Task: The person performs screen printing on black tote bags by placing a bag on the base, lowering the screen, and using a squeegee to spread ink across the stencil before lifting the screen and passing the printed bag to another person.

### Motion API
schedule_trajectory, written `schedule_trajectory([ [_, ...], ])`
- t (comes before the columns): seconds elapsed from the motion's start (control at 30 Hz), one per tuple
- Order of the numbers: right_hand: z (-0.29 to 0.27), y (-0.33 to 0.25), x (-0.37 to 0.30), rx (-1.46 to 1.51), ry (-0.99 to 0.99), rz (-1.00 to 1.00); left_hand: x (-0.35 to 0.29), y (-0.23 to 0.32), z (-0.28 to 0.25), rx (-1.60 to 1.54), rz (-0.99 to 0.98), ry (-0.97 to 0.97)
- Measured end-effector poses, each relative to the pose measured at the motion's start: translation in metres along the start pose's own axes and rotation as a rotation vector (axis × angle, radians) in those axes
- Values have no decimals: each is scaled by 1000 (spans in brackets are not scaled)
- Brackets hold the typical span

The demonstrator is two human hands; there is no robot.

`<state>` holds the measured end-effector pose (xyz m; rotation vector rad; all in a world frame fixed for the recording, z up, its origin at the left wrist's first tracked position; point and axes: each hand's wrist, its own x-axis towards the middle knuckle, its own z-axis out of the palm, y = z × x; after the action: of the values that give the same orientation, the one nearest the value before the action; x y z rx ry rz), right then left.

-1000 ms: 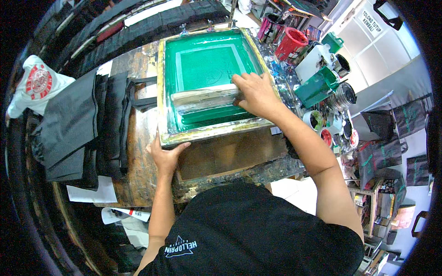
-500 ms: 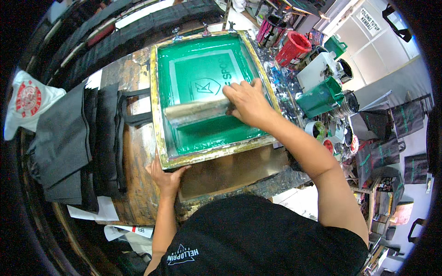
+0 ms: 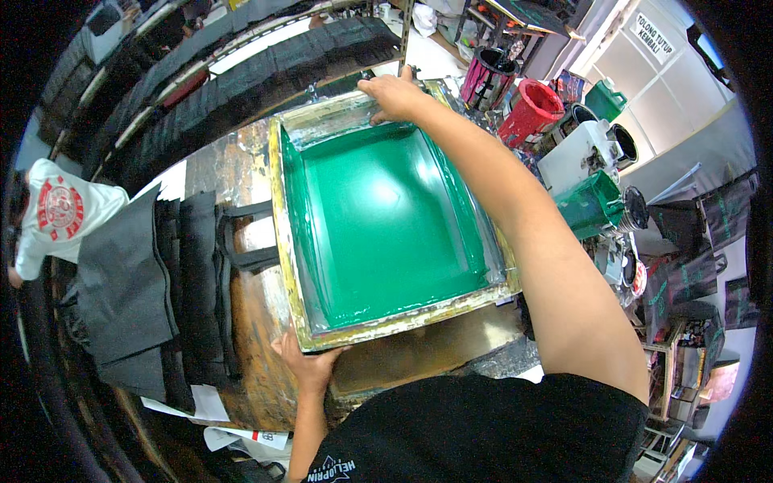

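Observation:
A screen-printing frame [image 3: 407, 331] with worn yellow-white wooden edges lies on the stained table. Its mesh [image 3: 378, 233] is coated all over in wet green ink, and no design shows through. My right hand [image 3: 393, 98] reaches to the far end, its fingers closed over a wooden squeegee [image 3: 326, 122] that lies crosswise by the far edge. At the near left corner, my left hand [image 3: 309, 367] grips the frame, thumb along the front edge. Two black handles [image 3: 256, 258] of a bag stick out beside the frame's left side.
Black bags [image 3: 125, 294] are stacked at left. A person in a white shirt [image 3: 68, 209] is beyond them. Ink containers stand at right, including a red bucket [image 3: 531, 111], a white jug [image 3: 573, 153] and a green container [image 3: 592, 208]. A rack [image 3: 266, 68] holding black bags runs behind.
My right hand has pushed the squeegee from mid-screen to the far end. Green ink now covers the design seen before. My left hand stays at the near left corner.

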<state>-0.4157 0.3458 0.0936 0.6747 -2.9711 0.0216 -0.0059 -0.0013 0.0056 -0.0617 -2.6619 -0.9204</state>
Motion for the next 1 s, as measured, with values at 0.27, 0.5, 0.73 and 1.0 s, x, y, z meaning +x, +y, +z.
schedule_trajectory([
  [0.27, -17, 7, 20, 44, -104, 31, 3, 5, -8, 231, -59, -81],
  [0.5, -6, -11, -18, -77, 301, 17, 72, 22, -28, 182, 163, -17],
  [0.73, 36, -18, -35, -138, 481, 22, 258, 65, 41, 123, 549, 108],
  [1.0, 24, -23, -45, -142, 440, -21, 359, 61, 129, 440, 558, 124],
])
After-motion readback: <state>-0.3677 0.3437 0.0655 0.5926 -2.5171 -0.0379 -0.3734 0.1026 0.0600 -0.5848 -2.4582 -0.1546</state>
